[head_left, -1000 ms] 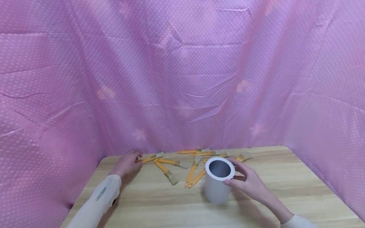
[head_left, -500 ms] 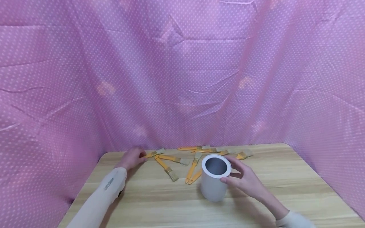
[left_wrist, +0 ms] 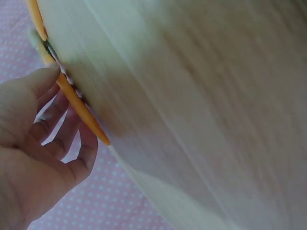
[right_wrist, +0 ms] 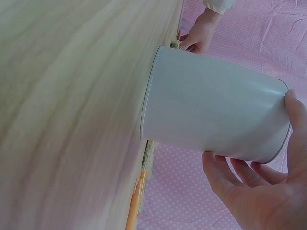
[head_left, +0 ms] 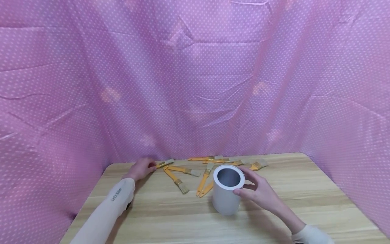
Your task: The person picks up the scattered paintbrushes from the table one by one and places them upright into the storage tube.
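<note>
head view: left hand (head_left: 142, 168) pinches the orange-handled paint brush (head_left: 161, 164); it should lift clear while right hand (head_left: 259, 191), fingers curled, steadies the white cylindrical metal can (head_left: 226, 189) on the pale wooden counter (head_left: 304, 203).

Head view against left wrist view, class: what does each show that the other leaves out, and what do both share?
Only the head view shows the white cup with the right hand round it, the other brushes, and the pink curtain. Only the left wrist view shows the left hand's fingers curled under the brush handle. Both show the left hand at the leftmost brush on the wooden table.
</note>
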A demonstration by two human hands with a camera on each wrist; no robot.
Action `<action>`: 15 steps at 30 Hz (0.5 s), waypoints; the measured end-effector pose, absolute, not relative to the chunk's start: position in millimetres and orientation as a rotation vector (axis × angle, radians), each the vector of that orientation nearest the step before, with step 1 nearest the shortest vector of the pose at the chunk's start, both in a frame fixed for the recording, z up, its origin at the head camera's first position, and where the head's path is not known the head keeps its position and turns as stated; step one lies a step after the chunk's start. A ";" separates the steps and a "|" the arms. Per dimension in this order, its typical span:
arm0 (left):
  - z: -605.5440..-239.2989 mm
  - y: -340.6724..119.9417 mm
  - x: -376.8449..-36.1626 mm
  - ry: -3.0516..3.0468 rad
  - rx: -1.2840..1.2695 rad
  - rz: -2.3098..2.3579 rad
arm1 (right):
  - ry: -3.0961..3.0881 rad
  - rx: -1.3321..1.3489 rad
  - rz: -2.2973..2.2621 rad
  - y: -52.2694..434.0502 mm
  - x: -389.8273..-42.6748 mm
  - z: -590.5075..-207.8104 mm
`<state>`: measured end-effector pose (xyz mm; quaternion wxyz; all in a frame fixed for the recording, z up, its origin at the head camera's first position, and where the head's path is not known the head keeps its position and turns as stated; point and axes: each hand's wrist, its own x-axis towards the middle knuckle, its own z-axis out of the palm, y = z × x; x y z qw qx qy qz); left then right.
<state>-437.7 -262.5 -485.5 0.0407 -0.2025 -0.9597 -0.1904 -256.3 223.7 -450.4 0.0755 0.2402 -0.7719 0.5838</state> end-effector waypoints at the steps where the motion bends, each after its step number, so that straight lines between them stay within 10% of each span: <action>1: -485.7 -263.4 -437.6 -2.934 -0.631 -0.573 | -2.316 0.720 1.748 223.5 -256.3 -450.9; 15: -472.8 -261.1 -430.2 -2.848 -0.718 -0.833 | -2.313 0.714 1.708 224.6 -258.5 -452.0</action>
